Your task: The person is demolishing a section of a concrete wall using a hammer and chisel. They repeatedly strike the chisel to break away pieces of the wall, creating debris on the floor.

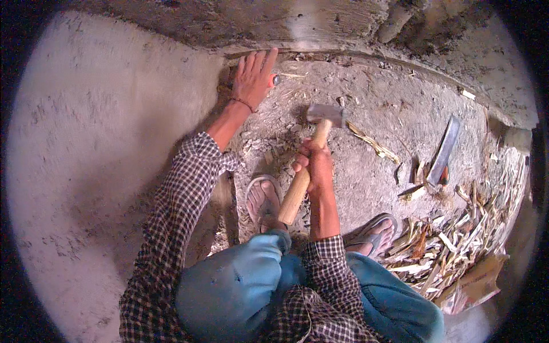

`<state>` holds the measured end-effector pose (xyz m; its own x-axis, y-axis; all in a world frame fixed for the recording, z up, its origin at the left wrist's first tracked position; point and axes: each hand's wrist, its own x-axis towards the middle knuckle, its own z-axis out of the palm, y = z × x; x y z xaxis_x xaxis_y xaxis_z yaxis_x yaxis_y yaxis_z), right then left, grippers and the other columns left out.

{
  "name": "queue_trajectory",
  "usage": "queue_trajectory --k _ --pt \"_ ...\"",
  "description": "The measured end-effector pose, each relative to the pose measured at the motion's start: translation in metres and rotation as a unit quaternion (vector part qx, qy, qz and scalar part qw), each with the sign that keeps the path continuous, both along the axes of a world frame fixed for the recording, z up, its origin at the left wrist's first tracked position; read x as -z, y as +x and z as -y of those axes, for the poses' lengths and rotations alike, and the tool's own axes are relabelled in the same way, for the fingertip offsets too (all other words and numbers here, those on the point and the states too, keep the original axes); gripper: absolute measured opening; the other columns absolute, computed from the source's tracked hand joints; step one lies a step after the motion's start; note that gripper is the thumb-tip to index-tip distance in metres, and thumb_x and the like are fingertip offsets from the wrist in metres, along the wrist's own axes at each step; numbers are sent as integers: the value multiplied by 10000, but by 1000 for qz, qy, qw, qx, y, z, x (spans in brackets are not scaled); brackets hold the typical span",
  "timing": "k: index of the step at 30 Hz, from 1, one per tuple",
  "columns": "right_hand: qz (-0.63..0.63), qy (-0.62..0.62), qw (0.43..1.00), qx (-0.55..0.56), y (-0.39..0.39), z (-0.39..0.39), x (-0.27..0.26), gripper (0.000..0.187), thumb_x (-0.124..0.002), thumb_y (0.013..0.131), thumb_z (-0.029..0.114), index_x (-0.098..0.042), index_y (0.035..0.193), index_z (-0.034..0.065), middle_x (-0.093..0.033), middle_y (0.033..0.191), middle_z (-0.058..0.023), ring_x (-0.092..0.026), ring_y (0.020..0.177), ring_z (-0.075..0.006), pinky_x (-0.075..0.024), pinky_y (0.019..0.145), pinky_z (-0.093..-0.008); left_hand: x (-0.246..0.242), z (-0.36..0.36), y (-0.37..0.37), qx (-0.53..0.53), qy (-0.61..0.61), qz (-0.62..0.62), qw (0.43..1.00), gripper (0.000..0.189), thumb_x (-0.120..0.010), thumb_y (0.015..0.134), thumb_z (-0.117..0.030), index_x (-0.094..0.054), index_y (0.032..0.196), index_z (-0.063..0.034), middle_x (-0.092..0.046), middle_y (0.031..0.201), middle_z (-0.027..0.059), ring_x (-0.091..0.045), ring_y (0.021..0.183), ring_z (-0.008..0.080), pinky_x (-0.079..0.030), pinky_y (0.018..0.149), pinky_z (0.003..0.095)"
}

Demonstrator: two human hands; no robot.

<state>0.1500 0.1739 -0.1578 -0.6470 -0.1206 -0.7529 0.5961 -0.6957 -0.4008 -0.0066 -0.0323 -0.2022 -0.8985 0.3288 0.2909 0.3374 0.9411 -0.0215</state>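
My right hand (319,163) is closed around the wooden handle of a hammer (296,195), whose blocky metal head (325,115) is raised over the dusty floor, slightly blurred. My left hand (255,75) is at the corner by the wall, back up, fingers stretched toward the ledge. By its thumb shows a small round metal end with an orange part (274,80), perhaps a chisel's handle. The rest of that tool is hidden under the hand, so its grip on it is unclear. Loose rubble (285,137) lies between the hands.
A pale plastered wall (85,107) rises on the left. A flat metal blade (444,150) lies at the right, near a splintered wood strip (373,142). Wood chips (437,248) are heaped beside a torn cardboard piece (474,283). My sandalled feet (263,199) rest on the floor.
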Motion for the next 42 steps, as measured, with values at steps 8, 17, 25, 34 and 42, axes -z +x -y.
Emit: queue_trajectory --k 8,17,25,34,42 --pt "-209 219 921 246 -42 -76 -92 172 -597 1022 257 -492 973 130 -447 693 28 -448 523 -94 -451 493 -290 8 11 2 11 22 -17 1000 748 -780 853 -243 -473 1518 -90 -576 1303 97 -519 1268 291 -425 1070 466" --pt "-285 109 905 295 -46 -53 -104 315 -570 1062 217 -418 790 169 -367 645 67 -393 543 -66 -426 563 -281 -5 7 5 53 -24 -8 998 714 -813 799 -351 -562 1437 -155 -551 1381 90 -487 1334 326 -416 1118 506" --pt "10 180 970 -164 -10 -30 19 177 -656 997 221 -562 981 71 -506 623 19 -511 434 -128 -447 392 -294 -75 -8 20 267 121 -74 953 520 -756 806 -509 -708 1257 -254 -581 1307 33 -514 1281 275 -453 1073 466" --pt "-222 428 870 -105 -36 -80 -52 421 -589 1056 421 -682 1139 19 -714 987 -120 -698 878 -236 -563 751 -380 -134 -72 31 359 103 -192 908 342 -748 816 -293 -733 1153 -237 -555 1006 -43 -564 1007 175 -514 931 376" --pt "-310 210 925 -55 -31 -60 -109 382 -531 1103 369 -670 1160 17 -700 993 -51 -678 897 -141 -571 795 -311 -150 -87 33 390 104 -196 893 332 -720 838 -273 -742 1160 -198 -576 985 -47 -572 950 167 -520 902 361"
